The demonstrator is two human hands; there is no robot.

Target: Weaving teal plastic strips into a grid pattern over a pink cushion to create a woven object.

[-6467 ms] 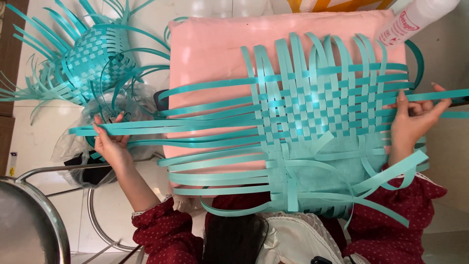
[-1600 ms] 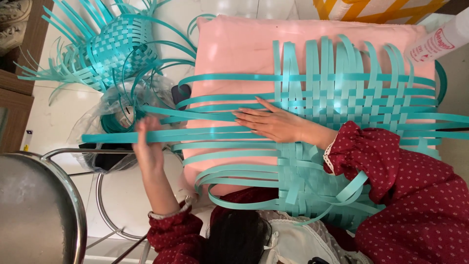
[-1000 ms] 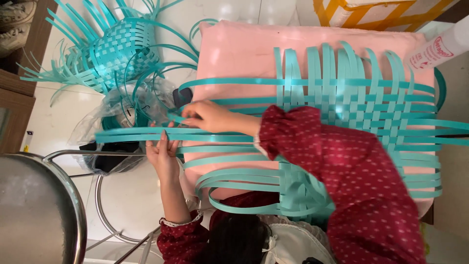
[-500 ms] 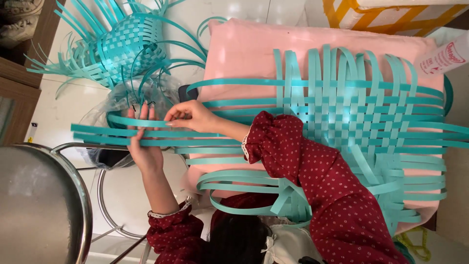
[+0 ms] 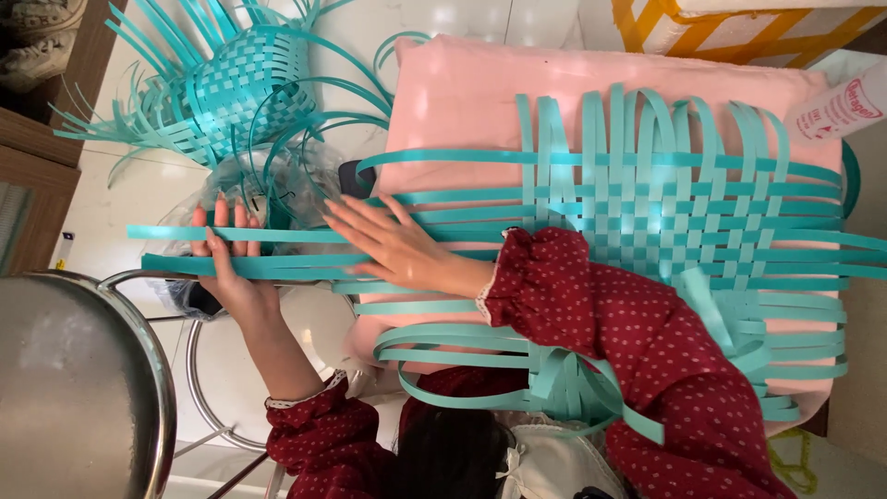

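**Two hands on loose teal weaving strips**

Left hand [image 5: 233, 268] raised with palm up under the free ends of the long teal strips [image 5: 277, 249], fingers spread and pointing upward in view, tips showing above the upper strip; thumb not visible from here. Not clenched: more a flat support than a pinch, strips resting across the fingers. Forearm running down toward a dark red dotted sleeve [image 5: 319, 444].

Right hand [image 5: 393, 249] laid flat, palm down, on the same strips just beside the edge of the pink cushion [image 5: 480, 92], fingers splayed and stretched toward the left hand, gripping nothing. Right arm crossing over the woven teal mat [image 5: 684, 212], elbow bent, frilled cuff at the wrist.

Strips reaching from the mat's checkered weave out past the cushion edge, hanging free between the two hands. More loose strips curling below the right sleeve.

Half-woven teal basket [image 5: 245, 88] on the pale floor beyond the left hand, clear plastic bag [image 5: 305, 180] just below it. Chrome stool [image 5: 83, 388] near the left forearm. White bottle [image 5: 836, 106] at the far corner of the cushion.
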